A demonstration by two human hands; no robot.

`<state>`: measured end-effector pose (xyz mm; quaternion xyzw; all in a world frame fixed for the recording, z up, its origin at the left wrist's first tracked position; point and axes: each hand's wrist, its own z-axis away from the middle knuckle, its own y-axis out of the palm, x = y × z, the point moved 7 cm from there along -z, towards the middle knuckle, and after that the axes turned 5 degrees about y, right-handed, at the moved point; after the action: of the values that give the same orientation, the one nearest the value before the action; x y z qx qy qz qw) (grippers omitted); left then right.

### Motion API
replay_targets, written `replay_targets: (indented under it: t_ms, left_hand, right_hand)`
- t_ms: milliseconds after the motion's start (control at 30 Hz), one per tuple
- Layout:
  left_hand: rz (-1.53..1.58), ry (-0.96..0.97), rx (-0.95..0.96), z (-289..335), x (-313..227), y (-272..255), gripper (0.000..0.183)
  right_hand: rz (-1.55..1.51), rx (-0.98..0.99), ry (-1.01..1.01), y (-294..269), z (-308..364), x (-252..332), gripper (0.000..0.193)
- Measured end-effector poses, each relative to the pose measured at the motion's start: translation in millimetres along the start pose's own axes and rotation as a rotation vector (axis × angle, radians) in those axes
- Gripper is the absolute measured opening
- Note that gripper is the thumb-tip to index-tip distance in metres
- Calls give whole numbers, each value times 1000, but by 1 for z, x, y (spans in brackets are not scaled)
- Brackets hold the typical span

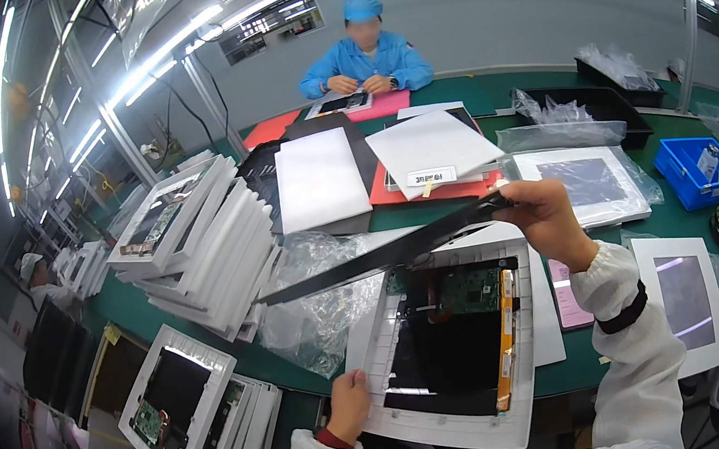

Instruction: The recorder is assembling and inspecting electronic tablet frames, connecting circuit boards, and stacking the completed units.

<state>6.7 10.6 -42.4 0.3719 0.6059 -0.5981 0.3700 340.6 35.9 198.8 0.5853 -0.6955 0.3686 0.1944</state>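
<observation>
Frame, white one [467, 430], sits right in front of me with its inside facing up, and it's my landmark for everything here. My left hand [349, 407] is clamped on its left edge, and my right hand [542, 219] is pinching one end of a thin dark panel [365, 256] that slants above the frame's far side, nearly edge-on to me. Inside the frame there's a green circuit board [469, 290], a big black sheet and an orange strip [508, 342] down the right. My read is I'm mid-step, handling that panel over the bared insides, though I honestly can't tell if it's coming off or going on. Either way, I'd say the next move calls for keeping the panel's loose end clear of the board while my left hand steadies the frame. As for containers: right of the frame and a bit beyond it there's a blue bin [693, 195] with a small pale bottle-like thing and other bits I can't make out. Past the frame's far right, a black tray [613, 104] holds crumpled clear plastic, and a second black tray [648, 97] behind it is heaped with more clear plastic.
</observation>
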Motion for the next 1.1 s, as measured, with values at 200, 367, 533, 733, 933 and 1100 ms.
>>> replay_targets:
  t_ms: [200,367,533,733,933,1100]
  left_hand:
    - [287,-173,-119,51,8,41,28]
    - [526,-300,-190,73,-16,51,25]
    - [660,-263,-275,79,-8,40,25]
    - [827,-214,-420,94,-44,38,22]
    - [1030,-225,-529,111,-33,53,25]
    - [853,-390,-444,128,-44,71,60]
  right_hand:
    - [-68,-17,39,8,8,-23,25]
    - [-151,24,-28,14,-4,-15,9]
    - [-171,122,-116,22,-17,-19,13]
    - [-74,18,-84,29,-29,-57,12]
    - [-347,110,43,43,-37,-93,16]
    - [-303,211,73,55,-36,-135,22]
